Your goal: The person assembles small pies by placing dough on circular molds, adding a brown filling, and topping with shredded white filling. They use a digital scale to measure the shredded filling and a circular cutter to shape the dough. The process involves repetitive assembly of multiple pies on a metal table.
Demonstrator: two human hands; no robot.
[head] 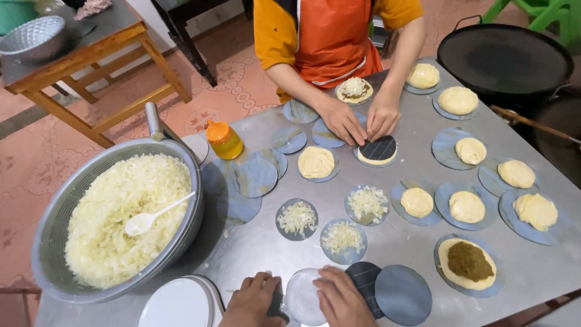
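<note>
From the head camera, the left hand (251,301) is lying flat on the steel table (399,245), fingers loosely together, gripping nothing. The right hand (342,298) is pressing down with spread fingers on a pale round disc (301,298) at the table's near edge, between the two hands. Just beside it are lying two dark round discs (399,293). Across the table, another person's hands (363,120) are pressing a covered dough round (376,151). A big bowl of shredded filling (118,218) is sitting to the left.

Bright, even overhead light; soft glare on the grey metal bench (399,242), faint shadows, sharp focus, wide-angle bending at edges.
</note>
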